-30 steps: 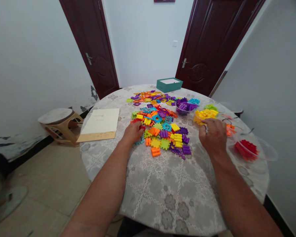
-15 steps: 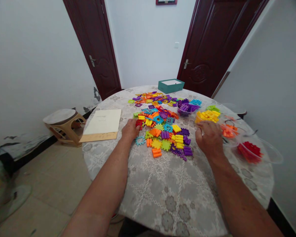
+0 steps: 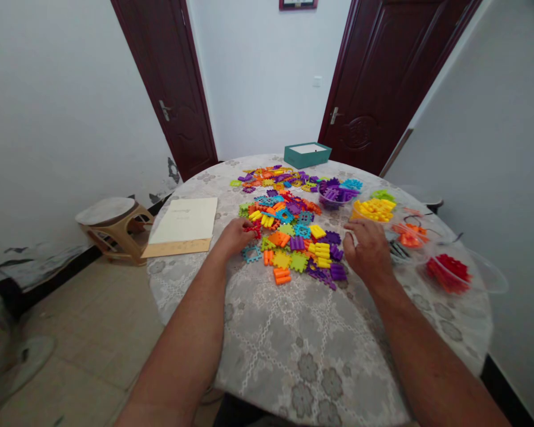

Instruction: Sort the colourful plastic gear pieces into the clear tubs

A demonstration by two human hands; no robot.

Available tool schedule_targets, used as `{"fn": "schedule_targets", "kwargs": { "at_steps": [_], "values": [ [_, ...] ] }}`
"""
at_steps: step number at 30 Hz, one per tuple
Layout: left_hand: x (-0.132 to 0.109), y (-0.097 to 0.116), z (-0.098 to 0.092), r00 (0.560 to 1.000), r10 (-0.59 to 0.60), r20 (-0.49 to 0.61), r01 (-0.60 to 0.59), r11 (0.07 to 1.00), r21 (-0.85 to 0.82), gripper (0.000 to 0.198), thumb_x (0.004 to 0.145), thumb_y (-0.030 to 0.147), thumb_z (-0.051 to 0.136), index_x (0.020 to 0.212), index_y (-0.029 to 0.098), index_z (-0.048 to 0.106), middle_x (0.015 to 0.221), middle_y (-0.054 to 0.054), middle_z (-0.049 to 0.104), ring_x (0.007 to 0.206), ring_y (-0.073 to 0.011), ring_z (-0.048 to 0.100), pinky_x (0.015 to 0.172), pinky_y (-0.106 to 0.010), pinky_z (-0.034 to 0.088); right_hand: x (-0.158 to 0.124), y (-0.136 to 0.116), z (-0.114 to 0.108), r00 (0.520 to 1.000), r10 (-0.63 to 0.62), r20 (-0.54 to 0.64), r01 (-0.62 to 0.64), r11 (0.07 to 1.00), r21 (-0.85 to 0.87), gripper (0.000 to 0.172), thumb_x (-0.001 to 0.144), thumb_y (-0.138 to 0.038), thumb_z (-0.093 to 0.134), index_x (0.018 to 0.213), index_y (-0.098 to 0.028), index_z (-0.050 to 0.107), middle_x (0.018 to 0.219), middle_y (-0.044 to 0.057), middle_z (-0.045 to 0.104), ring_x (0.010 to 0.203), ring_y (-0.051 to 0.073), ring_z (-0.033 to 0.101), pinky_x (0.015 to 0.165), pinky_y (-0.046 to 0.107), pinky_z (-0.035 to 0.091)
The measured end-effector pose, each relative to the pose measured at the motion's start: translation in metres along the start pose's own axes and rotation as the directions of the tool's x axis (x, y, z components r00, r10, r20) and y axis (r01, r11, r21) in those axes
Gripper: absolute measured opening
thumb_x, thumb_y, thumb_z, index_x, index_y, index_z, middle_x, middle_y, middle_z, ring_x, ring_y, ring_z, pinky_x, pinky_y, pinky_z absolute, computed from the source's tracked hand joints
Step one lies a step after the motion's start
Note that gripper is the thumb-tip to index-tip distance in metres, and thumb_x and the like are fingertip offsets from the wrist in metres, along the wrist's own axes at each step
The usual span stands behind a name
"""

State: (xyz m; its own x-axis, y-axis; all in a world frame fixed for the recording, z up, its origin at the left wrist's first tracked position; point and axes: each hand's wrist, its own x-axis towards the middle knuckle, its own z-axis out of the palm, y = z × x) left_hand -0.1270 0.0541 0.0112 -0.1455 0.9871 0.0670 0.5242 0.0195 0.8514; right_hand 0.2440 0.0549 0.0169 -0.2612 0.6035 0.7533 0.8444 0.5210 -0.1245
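The table point(image 3: 311, 332) is seen from the head, forward and down, close up. The picture's edges seem stretched.

Prob. a home: wooden doors point(image 3: 374, 89), round table point(image 3: 293, 332), stool point(image 3: 111, 222).

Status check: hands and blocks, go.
Left hand touching red piece, grip unclear. Right hand open, palm down, beside purple blocks. Nothing blocking either hand.
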Motion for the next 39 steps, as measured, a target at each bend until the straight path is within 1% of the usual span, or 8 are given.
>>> {"fn": "schedule_targets", "kwargs": {
  "at_steps": [7,14,24,29,32,34,37,39],
  "values": [
    [-0.007,0.018,0.004,0.983,-0.038,0.181,0.132,0.830,-0.541,0.025,0.075,0.041,0.063,0.088,0.020,0.058,0.084,-0.003,0.067,0.068,-0.0140,0.063,0.054,-0.023,0.045,0.001,-0.022,0.003,1.000,-0.006,0.009,0.006,0.996,0.086,0.023,0.093,-0.015,0.054,0.112,-0.018,0.067,0.114,0.014,0.067,0.112,0.030,0.059,0.103,0.048,0.047],
    [-0.016,0.036,0.034,0.918,-0.032,0.396,0.334,0.602,-0.725,0.019,0.075,0.027,0.068,0.084,0.020,0.053,0.075,-0.002,0.065,0.060,-0.0135,0.066,0.044,-0.019,0.042,-0.003,-0.053,0.008,0.991,-0.096,0.095,0.068,0.963,0.262,0.039,0.095,-0.015,0.050,0.132,-0.021,0.061,0.124,0.015,0.065,0.118,0.031,0.058,0.105,0.051,0.049],
    [-0.045,0.053,0.078,0.803,0.119,0.584,0.319,0.741,-0.590,0.022,0.086,0.033,0.067,0.102,0.020,0.058,0.069,0.003,0.060,0.053,-0.0105,0.057,0.046,-0.020,0.045,-0.014,-0.075,0.018,0.954,-0.196,0.226,0.059,0.864,0.500,0.040,0.101,-0.026,0.053,0.140,-0.022,0.057,0.129,0.014,0.069,0.118,0.029,0.064,0.104,0.049,0.052],
    [-0.049,0.057,0.079,0.836,0.155,0.527,0.165,0.844,-0.510,0.025,0.089,0.044,0.066,0.096,0.020,0.058,0.063,0.004,0.056,0.049,-0.0096,0.053,0.047,-0.020,0.042,-0.013,-0.080,0.016,0.933,-0.037,0.359,-0.208,0.758,0.618,0.033,0.098,-0.033,0.060,0.130,-0.025,0.062,0.121,0.010,0.072,0.105,0.026,0.069,0.094,0.044,0.055],
    [-0.049,0.063,0.072,0.815,0.207,0.541,0.102,0.868,-0.486,0.029,0.092,0.047,0.062,0.105,0.021,0.062,0.070,0.002,0.061,0.054,-0.0116,0.058,0.051,-0.023,0.046,-0.012,-0.080,0.018,0.871,0.103,0.481,-0.447,0.572,0.687,0.025,0.095,-0.039,0.063,0.115,-0.024,0.064,0.100,0.005,0.074,0.086,0.021,0.069,0.077,0.036,0.056],
    [-0.044,0.063,0.063,0.846,0.229,0.482,-0.011,0.910,-0.415,0.029,0.096,0.045,0.057,0.111,0.022,0.064,0.075,-0.001,0.064,0.061,-0.0148,0.062,0.056,-0.026,0.050,-0.011,-0.079,0.020,0.836,0.191,0.514,-0.542,0.426,0.724,0.023,0.091,-0.040,0.066,0.108,-0.024,0.060,0.090,0.002,0.071,0.075,0.019,0.066,0.067,0.031,0.053],
    [-0.029,0.050,0.044,0.952,0.288,0.108,-0.281,0.957,-0.072,0.022,0.095,0.032,0.056,0.109,0.022,0.069,0.093,-0.005,0.071,0.086,-0.0203,0.068,0.079,-0.033,0.055,-0.009,-0.075,0.021,0.804,0.307,0.509,-0.589,0.302,0.749,0.034,0.087,-0.039,0.068,0.115,-0.025,0.056,0.086,-0.001,0.066,0.067,0.017,0.062,0.060,0.029,0.051],
    [-0.017,0.034,0.032,0.935,0.319,-0.153,-0.282,0.933,0.226,0.024,0.094,0.021,0.052,0.110,0.020,0.070,0.110,-0.009,0.072,0.105,-0.0238,0.066,0.097,-0.038,0.052,-0.008,-0.071,0.021,0.786,0.360,0.502,-0.606,0.293,0.739,0.043,0.086,-0.040,0.068,0.124,-0.024,0.056,0.085,-0.001,0.065,0.065,0.016,0.061,0.059,0.029,0.050]
  ]
}}
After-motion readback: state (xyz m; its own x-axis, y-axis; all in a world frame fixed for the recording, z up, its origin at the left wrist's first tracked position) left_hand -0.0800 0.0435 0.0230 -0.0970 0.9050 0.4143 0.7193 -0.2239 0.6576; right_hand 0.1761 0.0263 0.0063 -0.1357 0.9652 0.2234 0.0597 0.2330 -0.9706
